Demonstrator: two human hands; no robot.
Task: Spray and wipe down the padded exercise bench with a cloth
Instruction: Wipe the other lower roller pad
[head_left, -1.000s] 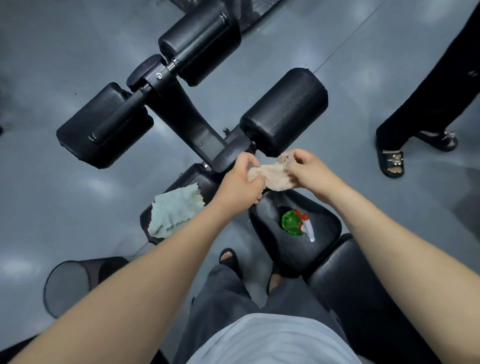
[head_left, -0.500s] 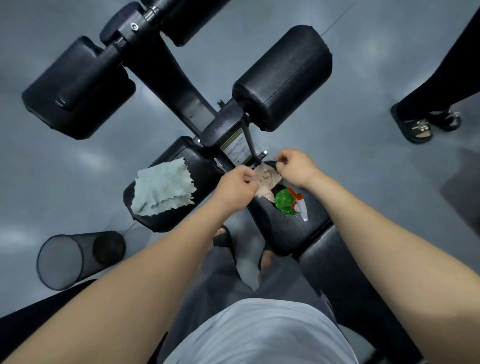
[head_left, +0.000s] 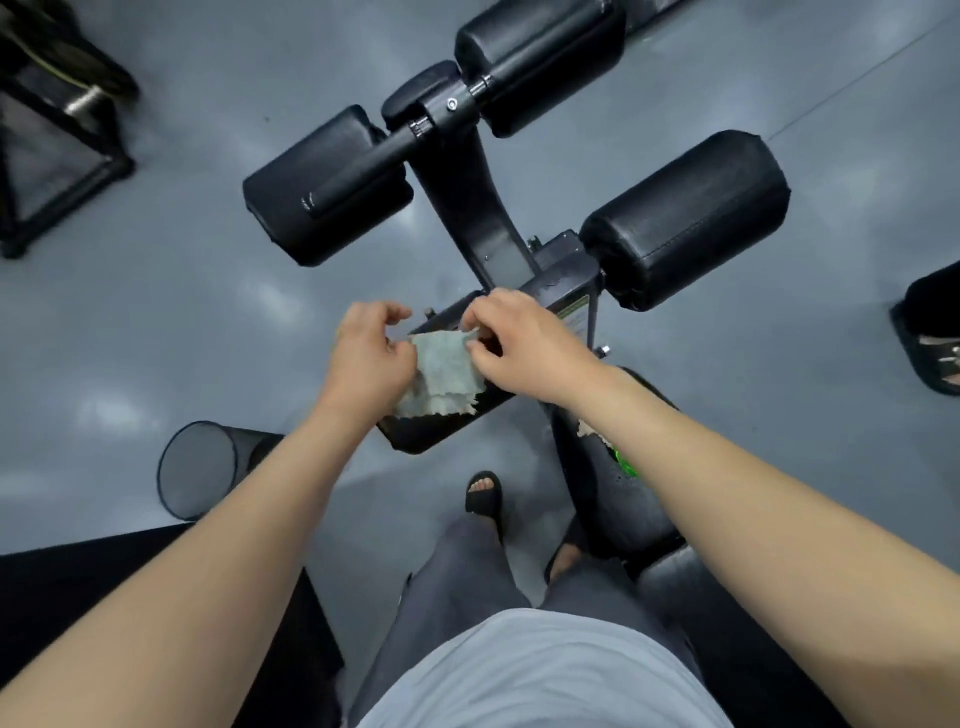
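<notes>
A pale green cloth hangs folded over the bench's left black seat pad. My left hand pinches its left edge and my right hand pinches its upper right edge, both with curled fingers. On the right seat pad, a beige cloth and a green spray bottle lie mostly hidden under my right forearm. The bench's black roller pads stick out beyond my hands.
A black mesh bin lies on the grey floor at lower left. A dark metal rack stands at upper left. Another person's sandalled foot is at the right edge. My own feet in sandals are below the pads.
Both hands let go of the beige cloth, which now lies on the right pad by the bottle. They moved left to the pale green cloth and took hold of it.
</notes>
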